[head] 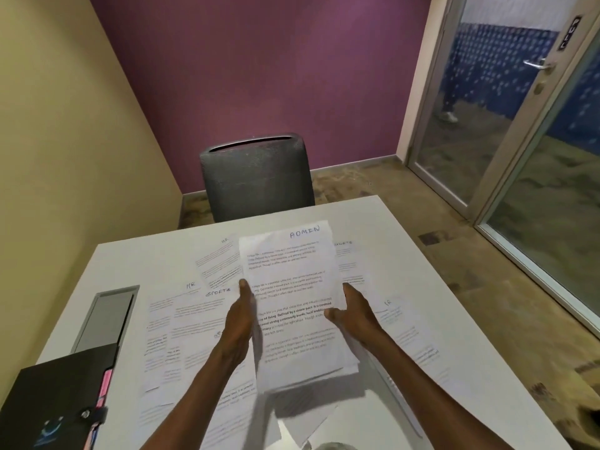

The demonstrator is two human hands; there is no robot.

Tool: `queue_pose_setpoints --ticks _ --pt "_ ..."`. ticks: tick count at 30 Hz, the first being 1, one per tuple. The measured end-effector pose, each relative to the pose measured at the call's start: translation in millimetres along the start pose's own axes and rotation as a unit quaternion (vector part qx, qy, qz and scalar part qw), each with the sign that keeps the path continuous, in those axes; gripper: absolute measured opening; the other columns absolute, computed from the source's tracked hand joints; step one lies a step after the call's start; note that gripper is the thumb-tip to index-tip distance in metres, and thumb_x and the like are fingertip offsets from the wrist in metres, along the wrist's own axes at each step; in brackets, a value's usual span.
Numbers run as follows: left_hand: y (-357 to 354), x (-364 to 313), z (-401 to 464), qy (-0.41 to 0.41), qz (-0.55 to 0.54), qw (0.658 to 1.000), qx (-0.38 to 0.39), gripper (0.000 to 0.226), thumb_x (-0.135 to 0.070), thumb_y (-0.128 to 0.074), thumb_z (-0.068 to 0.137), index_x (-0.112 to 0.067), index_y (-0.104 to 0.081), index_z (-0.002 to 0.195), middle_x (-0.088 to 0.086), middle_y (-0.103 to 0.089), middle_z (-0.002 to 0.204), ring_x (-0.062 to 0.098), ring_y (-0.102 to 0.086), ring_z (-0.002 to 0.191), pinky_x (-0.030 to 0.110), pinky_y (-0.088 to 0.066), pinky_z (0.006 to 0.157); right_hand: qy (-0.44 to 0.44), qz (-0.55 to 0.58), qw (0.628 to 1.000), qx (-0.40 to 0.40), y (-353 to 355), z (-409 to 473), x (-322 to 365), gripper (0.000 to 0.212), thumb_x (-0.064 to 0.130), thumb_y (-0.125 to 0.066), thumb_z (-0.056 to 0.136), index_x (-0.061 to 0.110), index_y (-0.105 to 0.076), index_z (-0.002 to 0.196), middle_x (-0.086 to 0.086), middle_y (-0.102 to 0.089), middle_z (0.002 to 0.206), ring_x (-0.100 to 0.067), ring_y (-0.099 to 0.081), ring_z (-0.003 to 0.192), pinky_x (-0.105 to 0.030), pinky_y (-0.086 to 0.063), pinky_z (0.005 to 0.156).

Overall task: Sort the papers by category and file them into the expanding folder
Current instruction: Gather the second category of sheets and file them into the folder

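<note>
Both hands are holding a stack of papers [292, 303] headed "ADMIN" above the middle of the worktop [406, 254]: the left hand [240, 319] is pressing its left edge, the right hand [352, 315] is gripping its right edge. Being thin and floppy, the sheets are probably best gripped along both long edges. More papers are lying spread beneath, and the black expanding folder [61, 394] is sitting closed at the near left corner.

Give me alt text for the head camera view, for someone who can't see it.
Both hands, left hand and right hand, hold a stack of papers headed ADMIN above a white table strewn with loose sheets. A black expanding folder lies at the near left; a grey chair stands opposite.
</note>
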State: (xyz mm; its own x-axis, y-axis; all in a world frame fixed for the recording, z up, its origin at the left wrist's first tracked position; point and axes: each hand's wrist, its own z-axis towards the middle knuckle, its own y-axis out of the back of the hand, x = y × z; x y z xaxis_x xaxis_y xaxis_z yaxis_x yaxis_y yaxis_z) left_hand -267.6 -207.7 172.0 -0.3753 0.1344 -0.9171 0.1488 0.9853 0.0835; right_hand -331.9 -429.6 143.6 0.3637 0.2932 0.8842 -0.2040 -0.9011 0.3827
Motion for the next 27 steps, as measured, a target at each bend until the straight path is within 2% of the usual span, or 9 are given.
queue_pose_setpoints --ticks 3,5,7,11,16,20,22,25,27 --pt "-8.8 2.2 -2.5 -0.126 0.052 0.99 0.03 0.028 -0.039 -0.049 0.102 -0.026 -0.063 0.123 -0.009 -0.072 0.116 0.018 -0.066 0.113 0.043 -0.054 0.096 0.026 0.018 0.998 -0.053 2.5 -4.1 2.8 0.034 0.005 -0.068 0.087 0.01 -0.055 0.118 0.0 -0.064 0.109 -0.018 -0.062 0.1 -0.019 -0.048 0.074" --pt "-17.5 5.5 -4.5 -0.157 0.071 0.985 0.023 0.031 -0.035 -0.049 0.102 -0.023 -0.058 0.13 -0.007 -0.07 0.12 0.014 -0.067 0.11 0.046 -0.055 0.095 0.042 0.034 0.994 -0.093 5.7 -8.2 5.0 0.031 0.007 -0.064 0.091 0.009 -0.054 0.121 0.001 -0.062 0.106 -0.016 -0.06 0.094 -0.019 -0.046 0.074" --pt "-29.5 5.8 -7.9 -0.172 0.068 0.983 0.01 0.03 -0.03 -0.047 0.104 -0.02 -0.055 0.13 -0.005 -0.069 0.12 0.011 -0.067 0.107 0.04 -0.057 0.091 0.047 0.055 0.991 -0.114 8.7 -11.9 2.4 0.032 0.008 -0.061 0.093 0.008 -0.053 0.124 0.001 -0.06 0.104 -0.015 -0.057 0.091 -0.011 -0.044 0.068" --pt "-43.5 16.3 -13.3 -0.168 0.06 0.984 0.023 0.027 -0.025 -0.048 0.104 -0.016 -0.054 0.129 -0.002 -0.068 0.12 0.011 -0.068 0.105 0.031 -0.058 0.085 0.038 0.092 0.985 -0.139 10.4 -19.4 -15.9 0.035 0.007 -0.06 0.093 0.009 -0.051 0.127 -0.002 -0.059 0.106 -0.017 -0.056 0.094 -0.001 -0.043 0.062" --pt "-43.4 55.0 -16.6 -0.116 0.079 0.99 0.018 0.046 -0.043 -0.053 0.092 -0.021 -0.049 0.132 0.001 -0.064 0.123 0.019 -0.062 0.113 0.046 -0.055 0.093 -0.016 0.092 0.988 -0.122 -2.1 -27.8 -49.0 0.032 0.007 -0.062 0.092 0.006 -0.054 0.123 -0.005 -0.063 0.106 -0.021 -0.059 0.095 -0.001 -0.042 0.058" --pt "-51.6 63.0 -22.4 -0.103 0.114 0.988 -0.004 0.029 -0.027 -0.046 0.103 -0.02 -0.046 0.131 0.002 -0.061 0.122 0.021 -0.059 0.113 0.034 -0.051 0.086 -0.039 0.102 0.987 -0.115 -7.7 -26.8 -59.6 0.035 0.007 -0.058 0.095 0.006 -0.052 0.129 -0.008 -0.063 0.112 -0.021 -0.059 0.097 -0.002 -0.043 0.057" --pt "-54.2 63.2 -22.1 -0.117 0.103 0.988 -0.011 0.036 -0.034 -0.045 0.1 -0.019 -0.044 0.133 0.002 -0.06 0.121 0.019 -0.059 0.111 0.035 -0.053 0.084 -0.04 0.1 0.988 -0.111 -7.1 -22.4 -60.1 0.037 0.012 -0.057 0.096 0.008 -0.05 0.132 -0.008 -0.063 0.117 -0.022 -0.06 0.103 -0.003 -0.043 0.057" --pt "-54.4 72.7 -20.9 -0.118 0.094 0.988 -0.003 0.051 -0.045 -0.044 0.093 -0.021 -0.04 0.138 0.002 -0.059 0.121 0.019 -0.059 0.111 0.043 -0.056 0.085 -0.039 0.094 0.99 -0.099 -7.5 -19.3 -63.3 0.04 0.015 -0.056 0.097 0.01 -0.047 0.135 -0.006 -0.061 0.121 -0.022 -0.059 0.108 -0.005 -0.043 0.062" --pt "-54.2 82.7 -23.8 -0.099 0.106 0.989 0.003 0.054 -0.046 -0.043 0.091 -0.019 -0.041 0.138 0.003 -0.06 0.12 0.022 -0.059 0.112 0.041 -0.055 0.085 -0.045 0.07 0.993 -0.085 -10.6 -21.7 -69.0 0.04 0.014 -0.055 0.098 0.009 -0.046 0.136 -0.007 -0.06 0.124 -0.023 -0.057 0.111 -0.013 -0.044 0.073"
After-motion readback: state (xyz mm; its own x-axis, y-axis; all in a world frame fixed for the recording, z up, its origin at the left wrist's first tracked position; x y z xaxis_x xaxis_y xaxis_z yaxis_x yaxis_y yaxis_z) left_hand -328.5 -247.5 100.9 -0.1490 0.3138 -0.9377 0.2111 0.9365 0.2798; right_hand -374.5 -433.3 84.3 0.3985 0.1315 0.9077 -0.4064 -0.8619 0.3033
